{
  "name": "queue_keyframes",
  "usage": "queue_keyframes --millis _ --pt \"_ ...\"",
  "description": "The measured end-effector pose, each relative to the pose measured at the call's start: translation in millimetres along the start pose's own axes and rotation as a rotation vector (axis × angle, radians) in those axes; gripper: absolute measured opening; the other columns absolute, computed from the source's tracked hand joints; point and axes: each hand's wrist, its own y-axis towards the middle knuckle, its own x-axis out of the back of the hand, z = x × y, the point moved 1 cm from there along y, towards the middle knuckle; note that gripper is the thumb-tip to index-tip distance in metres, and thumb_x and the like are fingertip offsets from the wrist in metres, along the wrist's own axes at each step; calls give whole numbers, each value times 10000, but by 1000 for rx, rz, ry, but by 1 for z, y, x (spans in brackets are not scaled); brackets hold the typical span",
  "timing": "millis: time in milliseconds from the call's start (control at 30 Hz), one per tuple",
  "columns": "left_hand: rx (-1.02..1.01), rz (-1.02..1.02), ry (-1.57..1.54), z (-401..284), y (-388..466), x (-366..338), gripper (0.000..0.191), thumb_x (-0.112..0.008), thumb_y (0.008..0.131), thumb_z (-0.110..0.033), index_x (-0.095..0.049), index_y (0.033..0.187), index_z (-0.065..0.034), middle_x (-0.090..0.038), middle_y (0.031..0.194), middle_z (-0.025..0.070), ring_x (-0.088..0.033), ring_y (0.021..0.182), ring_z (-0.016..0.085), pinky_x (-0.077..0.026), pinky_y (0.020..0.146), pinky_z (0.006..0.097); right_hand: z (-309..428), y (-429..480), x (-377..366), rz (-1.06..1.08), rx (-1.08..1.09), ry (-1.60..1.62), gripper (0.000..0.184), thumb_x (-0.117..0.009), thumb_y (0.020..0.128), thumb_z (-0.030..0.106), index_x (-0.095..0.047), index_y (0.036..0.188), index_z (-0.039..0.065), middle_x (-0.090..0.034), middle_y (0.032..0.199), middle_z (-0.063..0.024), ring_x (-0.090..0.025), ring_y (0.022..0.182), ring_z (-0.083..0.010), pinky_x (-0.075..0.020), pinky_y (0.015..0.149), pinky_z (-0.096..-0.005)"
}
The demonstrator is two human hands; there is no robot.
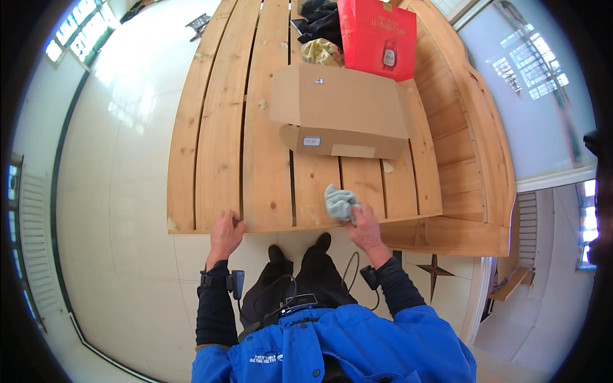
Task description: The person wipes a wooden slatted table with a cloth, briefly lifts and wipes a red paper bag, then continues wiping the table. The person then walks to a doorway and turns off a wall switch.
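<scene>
A crumpled pale grey-green cloth (340, 203) is in my right hand (365, 229), over the near edge of a slatted wooden bed base (268, 182). The cloth lies against the slats, and my fingers hold its near end. Further left, my left hand (227, 234) is at the same edge with its fingers curled. Whether it grips the board or only rests there cannot be told. Beyond the cloth sits a brown cardboard box (352, 103) with a flap spread out and a small label on its near side.
A red paper bag (378, 40) stands behind the box, beside dark fabric (321, 21) and a yellowish bundle (322, 51). A wooden headboard (488, 143) rises on the right. Gaps run between the slats. Cables (354, 273) hang near my wrists; pale floor tiles (139, 182) lie left.
</scene>
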Motion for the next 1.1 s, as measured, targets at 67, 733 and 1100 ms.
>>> queue_keyframes --millis 67,733,1100 --pt "-20 -11 1 0 -1 1 224 -753 878 -192 -609 954 -39 -618 883 147 -635 842 354 -507 728 456 -15 5 14 3 -121 -45 436 -826 789 206 -661 1160 45 -589 1147 -184 -603 1062 -408 -525 887 -481" --pt "-1 -40 59 -4 -4 2 209 -741 892 -200 -625 963 -42 -633 922 156 -654 871 339 -519 753 448 111 62 -42 295 384 227 404 -815 744 112 -657 1116 99 -595 1104 -182 -616 1027 -408 -533 877 -486" --pt "49 45 24 -4 0 4 217 -735 887 -211 -609 986 -65 -629 957 140 -643 900 363 -508 759 478 44 31 9 231 206 98 417 -797 733 77 -653 1124 88 -596 1126 -185 -603 1068 -423 -532 906 -487"
